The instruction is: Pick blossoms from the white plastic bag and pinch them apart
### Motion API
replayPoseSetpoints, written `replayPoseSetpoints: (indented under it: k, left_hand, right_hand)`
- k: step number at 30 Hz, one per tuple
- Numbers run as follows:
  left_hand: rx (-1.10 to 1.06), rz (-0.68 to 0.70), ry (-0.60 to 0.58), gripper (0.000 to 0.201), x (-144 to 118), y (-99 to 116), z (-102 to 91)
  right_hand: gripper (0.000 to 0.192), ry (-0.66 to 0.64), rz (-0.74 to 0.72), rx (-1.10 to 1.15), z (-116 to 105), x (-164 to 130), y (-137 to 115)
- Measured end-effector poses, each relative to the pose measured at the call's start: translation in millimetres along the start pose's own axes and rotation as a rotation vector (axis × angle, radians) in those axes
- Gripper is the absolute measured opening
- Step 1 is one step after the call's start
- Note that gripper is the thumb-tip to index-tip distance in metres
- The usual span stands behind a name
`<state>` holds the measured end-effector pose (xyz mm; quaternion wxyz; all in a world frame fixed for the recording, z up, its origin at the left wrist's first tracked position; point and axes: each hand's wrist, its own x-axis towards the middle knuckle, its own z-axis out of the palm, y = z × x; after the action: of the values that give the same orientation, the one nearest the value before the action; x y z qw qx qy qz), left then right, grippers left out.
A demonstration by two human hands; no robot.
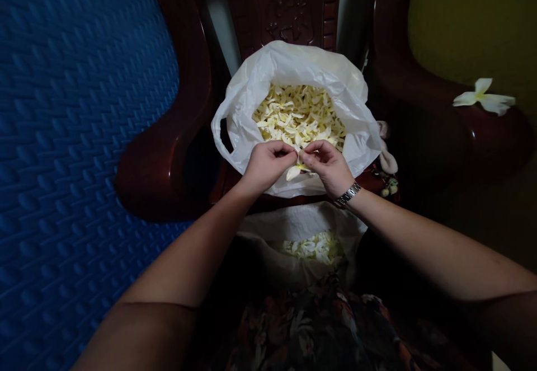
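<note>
Two hands meet at 6 o'clock of one white plastic bag (268, 74) of petals: left hand (266, 165) and right hand (327, 165) both pinch one frangipani flower (295, 171) (petals partly hidden). One whole flower (484, 98) at 3 o'clock on armrest (444, 119)

Two hands meet at the centre of the frame, the left hand (266, 164) and the right hand (329, 165); one flower (298, 168) sits pinched between them; one wristwatch (348, 195) circles the right wrist; two white plastic bags show, the upper bag (247, 94) at centre top and the lower bag (293, 222) at centre bottom; the loose petals inside each are too many to count; one whole flower on the armrest (484, 98) lies at the upper right; one dark wooden chair (176, 136) fills the upper middle, with two armrests; one blue mat (75, 136) covers the left.
</note>
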<state>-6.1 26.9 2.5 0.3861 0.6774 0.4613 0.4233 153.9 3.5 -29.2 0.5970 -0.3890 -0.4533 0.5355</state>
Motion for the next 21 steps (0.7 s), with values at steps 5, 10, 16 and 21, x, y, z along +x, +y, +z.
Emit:
replayPoseSetpoints:
  k: [5,10,16,21]
  left_hand:
    - [0.021,-0.012,0.019,0.007,0.5,0.8,-0.4]
    - [0.036,-0.028,0.022,0.006,1.4,2.0,-0.8]
    - [-0.027,-0.059,0.031,0.01,1.8,4.2,-0.6]
    - [-0.063,-0.072,0.107,0.018,2.8,5.1,-0.2]
  right_hand:
    - [0.042,-0.058,0.048,0.027,-0.7,0.8,1.1]
    - [0.043,-0.085,0.08,0.02,-1.6,1.5,2.0]
    - [0.044,-0.077,0.162,0.114,-4.5,2.6,3.1]
    - [0.043,-0.102,0.213,0.204,-3.6,2.2,0.2]
